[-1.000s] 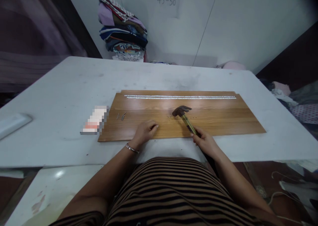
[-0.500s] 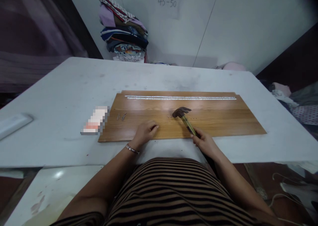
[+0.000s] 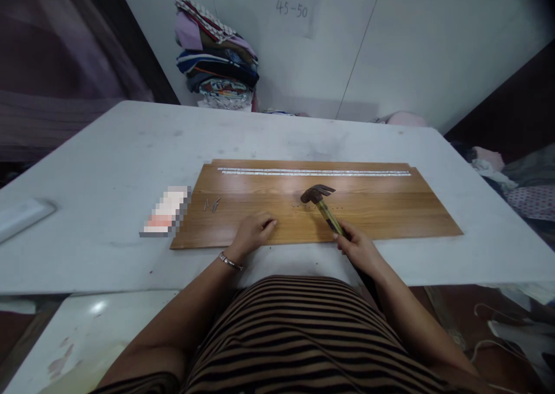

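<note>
A long wooden board (image 3: 381, 206) lies flat on the white table (image 3: 108, 163). My right hand (image 3: 358, 249) is closed round the yellow handle of a claw hammer (image 3: 319, 200), whose dark head rests on the board beside a short row of small nail marks. My left hand (image 3: 254, 232) rests on the board's near edge with fingers curled loosely and nothing visible in it. A few loose nails (image 3: 212, 204) lie on the board's left end. A thin metallic strip (image 3: 316, 173) runs along the board's far edge.
A blurred pink-and-white packet (image 3: 165, 212) lies on the table left of the board. A white flat object (image 3: 21, 216) sits at the table's left edge. Folded clothes (image 3: 217, 64) are stacked by the far wall. Cloth lies at the right.
</note>
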A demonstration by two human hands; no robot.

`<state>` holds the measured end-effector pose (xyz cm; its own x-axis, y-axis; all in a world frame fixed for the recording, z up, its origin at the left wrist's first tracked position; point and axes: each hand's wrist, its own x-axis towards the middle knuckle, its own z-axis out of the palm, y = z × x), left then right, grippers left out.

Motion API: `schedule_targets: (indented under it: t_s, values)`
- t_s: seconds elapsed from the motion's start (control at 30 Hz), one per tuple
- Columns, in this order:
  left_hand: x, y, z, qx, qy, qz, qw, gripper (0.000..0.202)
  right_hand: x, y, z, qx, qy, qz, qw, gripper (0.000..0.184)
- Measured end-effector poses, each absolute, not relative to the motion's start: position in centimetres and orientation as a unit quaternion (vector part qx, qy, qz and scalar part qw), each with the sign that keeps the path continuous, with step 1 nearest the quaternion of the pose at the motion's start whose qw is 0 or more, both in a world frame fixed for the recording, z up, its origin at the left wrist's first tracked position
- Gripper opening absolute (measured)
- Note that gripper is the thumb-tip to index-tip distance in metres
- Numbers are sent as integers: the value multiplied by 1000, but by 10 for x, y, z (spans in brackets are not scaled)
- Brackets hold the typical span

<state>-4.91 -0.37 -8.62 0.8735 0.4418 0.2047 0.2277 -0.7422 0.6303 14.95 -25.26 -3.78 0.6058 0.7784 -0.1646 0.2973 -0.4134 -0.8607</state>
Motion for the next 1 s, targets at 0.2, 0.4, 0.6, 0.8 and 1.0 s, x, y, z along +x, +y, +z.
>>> schedule_targets:
  t_s: [0.2, 0.4, 0.6, 0.8, 1.0]
  values:
    - [-49, -4, -88, 916, 186, 169, 311, 21, 151, -254, -45, -792, -348, 285, 412, 51]
    - [-48, -5, -85, 914, 184, 176, 317, 21, 147, -254, -41, -791, -345, 304, 403, 54]
    - [-49, -5, -83, 914, 185, 176, 316, 21, 150, -255, -45, -790, -339, 301, 412, 52]
    - [-49, -4, -83, 914, 186, 170, 317, 22, 152, -255, -44, -793, -335, 291, 417, 55]
    - [-49, -4, -84, 912, 185, 174, 321, 23, 149, -255, -44, -792, -335, 300, 413, 50]
